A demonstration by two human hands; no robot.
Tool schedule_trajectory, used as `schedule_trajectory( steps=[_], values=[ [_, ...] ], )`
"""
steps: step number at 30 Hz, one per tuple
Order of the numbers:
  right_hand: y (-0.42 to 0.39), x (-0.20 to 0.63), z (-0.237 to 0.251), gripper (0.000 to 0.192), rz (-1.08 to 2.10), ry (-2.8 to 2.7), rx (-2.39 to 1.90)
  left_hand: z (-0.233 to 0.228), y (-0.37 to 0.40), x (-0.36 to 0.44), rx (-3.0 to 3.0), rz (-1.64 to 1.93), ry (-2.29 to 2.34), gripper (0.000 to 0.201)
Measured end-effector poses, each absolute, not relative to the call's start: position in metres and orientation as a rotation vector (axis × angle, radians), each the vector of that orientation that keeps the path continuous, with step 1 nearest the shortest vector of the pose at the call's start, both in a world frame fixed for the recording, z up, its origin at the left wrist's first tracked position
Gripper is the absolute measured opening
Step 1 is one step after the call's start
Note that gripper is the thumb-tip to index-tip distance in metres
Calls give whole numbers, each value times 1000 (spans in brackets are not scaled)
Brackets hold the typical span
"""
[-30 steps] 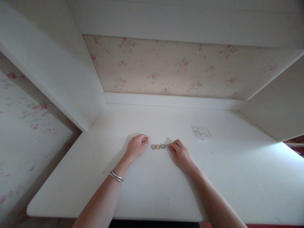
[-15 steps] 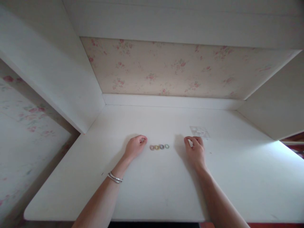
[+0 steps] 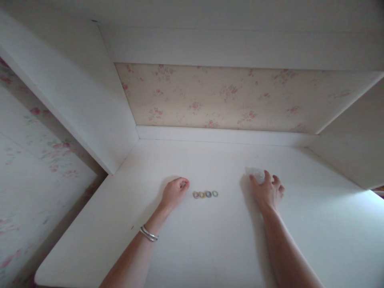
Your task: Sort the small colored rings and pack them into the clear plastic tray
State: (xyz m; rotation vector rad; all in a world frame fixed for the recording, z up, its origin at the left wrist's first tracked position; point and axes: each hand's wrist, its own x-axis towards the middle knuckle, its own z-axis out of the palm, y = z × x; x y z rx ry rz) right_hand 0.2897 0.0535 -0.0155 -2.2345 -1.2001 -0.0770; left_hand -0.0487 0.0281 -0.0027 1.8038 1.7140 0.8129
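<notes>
Several small coiled rings lie in a row on the white desk: a pinkish ring, a yellow ring, a blue-grey ring and a pale green ring. Just left of the row, my left hand rests with its fingers curled and thumb and forefinger pinched together; what they hold, if anything, I cannot make out. On the right, my right hand is open, fingers spread, at the near edge of a clear plastic bag. The hand partly covers the bag.
The white desk top has a raised back strip. A tall white side panel stands at the left and another panel at the right. Floral wallpaper shows behind. A tiny dark speck lies near my left forearm.
My right hand has moved right and spread its fingers at the plastic bag. My left hand keeps its pinch beside the rings. The view has tilted slightly, so everything sits lower.
</notes>
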Motion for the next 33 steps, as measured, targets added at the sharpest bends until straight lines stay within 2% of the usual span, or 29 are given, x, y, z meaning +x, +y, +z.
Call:
schedule_trajectory(
  steps=[6, 9, 14, 17, 19, 21, 25, 33],
  values=[
    [51, 283, -6, 68, 24, -1321, -2076, 4, 25, -44, 1811, 990, 1684, 22],
    [43, 253, 6, 65, 197, -1253, -1899, 13, 16, -36, 1918, 1120, 1621, 25],
    [20, 181, 18, 57, 623, -1250, -1445, 20, 4, -24, 1991, 1191, 1403, 72],
    [6, 147, 21, 46, 634, -1406, -1321, 17, 3, -21, 1983, 1173, 1387, 97],
    [0, 135, 21, 40, 622, -1504, -1283, 16, 5, -21, 1955, 1184, 1393, 105],
    [-4, 131, 20, 38, 605, -1568, -1260, 15, 6, -21, 1937, 1209, 1408, 100],
    [-6, 137, 14, 36, 574, -1646, -1250, 17, 5, -19, 1939, 1255, 1435, 77],
    [-7, 145, 11, 34, 506, -1720, -1177, 23, 0, -17, 1934, 1313, 1342, 67]
  ],
)
